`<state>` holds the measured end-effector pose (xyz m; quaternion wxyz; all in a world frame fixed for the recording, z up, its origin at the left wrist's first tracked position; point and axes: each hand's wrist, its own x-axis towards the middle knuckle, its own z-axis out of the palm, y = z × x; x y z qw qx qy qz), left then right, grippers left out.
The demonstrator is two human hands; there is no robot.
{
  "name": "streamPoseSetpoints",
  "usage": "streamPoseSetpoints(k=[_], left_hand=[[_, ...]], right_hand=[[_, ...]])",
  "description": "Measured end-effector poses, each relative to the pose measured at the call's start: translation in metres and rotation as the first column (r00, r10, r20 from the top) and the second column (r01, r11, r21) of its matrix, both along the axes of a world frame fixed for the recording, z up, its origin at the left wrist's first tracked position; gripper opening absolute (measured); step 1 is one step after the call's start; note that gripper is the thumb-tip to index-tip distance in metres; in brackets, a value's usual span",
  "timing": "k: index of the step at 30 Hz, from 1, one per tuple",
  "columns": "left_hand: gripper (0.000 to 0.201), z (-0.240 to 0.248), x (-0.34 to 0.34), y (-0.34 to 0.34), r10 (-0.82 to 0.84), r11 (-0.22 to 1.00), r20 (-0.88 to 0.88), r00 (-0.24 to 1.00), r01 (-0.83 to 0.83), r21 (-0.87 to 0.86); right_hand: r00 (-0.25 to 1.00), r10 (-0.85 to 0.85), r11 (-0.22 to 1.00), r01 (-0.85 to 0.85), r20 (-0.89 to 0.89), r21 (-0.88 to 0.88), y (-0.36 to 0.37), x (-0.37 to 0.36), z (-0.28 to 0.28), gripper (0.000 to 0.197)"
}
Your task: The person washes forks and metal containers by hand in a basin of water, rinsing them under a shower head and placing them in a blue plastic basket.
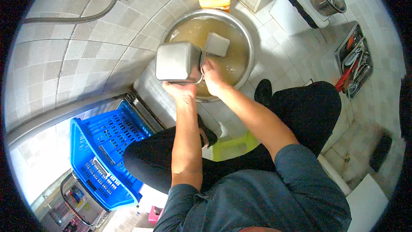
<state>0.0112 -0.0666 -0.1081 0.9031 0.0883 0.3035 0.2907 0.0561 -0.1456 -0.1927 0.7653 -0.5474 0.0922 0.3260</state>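
Note:
My left hand [182,91] is closed on the near edge of a deep rectangular stainless steel food pan [178,61], which is tilted with its smooth outer side up. At the pan's right rim, my right hand [211,76] has its fingers curled round the edge, slightly blurred; whether a cloth or pad is in them is hidden. Both hands are above a large round metal basin [251,56] of cloudy brownish water. A second, smaller steel pan [217,44] sits partly in the water behind my right hand.
A yellow jug [214,0] stands behind the basin. Blue basket [107,154] at left; flexible hose [86,19] on the tiled wall. At right are a white bin [289,15], a metal pot [324,2] of utensils and cutlery trays [365,77]. A green stool [234,146] is below me.

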Motion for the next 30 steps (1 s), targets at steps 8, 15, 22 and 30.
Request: streamPoseSetpoints(k=[8,15,22,30], left_hand=[[0.046,-0.034,-0.024,0.051,-0.27,0.941,-0.249,0.93,0.31,0.138],[0.077,-0.027,-0.004,0.013,0.007,0.985,-0.33,0.944,0.049,0.164],[0.076,0.002,-0.007,0.034,0.092,0.929,-0.344,0.935,0.044,0.367],[0.069,-0.007,-0.03,0.067,0.127,0.923,-0.292,0.948,-0.005,0.386]], right_hand=[[0.963,0.148,0.983,-0.119,-0.225,0.137,-0.019,0.038,0.028,0.024],[0.95,0.096,0.994,-0.075,-0.296,0.084,0.003,-0.037,-0.007,0.018],[0.937,0.166,0.984,-0.139,-0.306,0.108,-0.05,0.019,-0.052,0.016],[0.916,0.244,0.964,-0.266,-0.317,-0.026,-0.078,0.074,-0.05,0.03]])
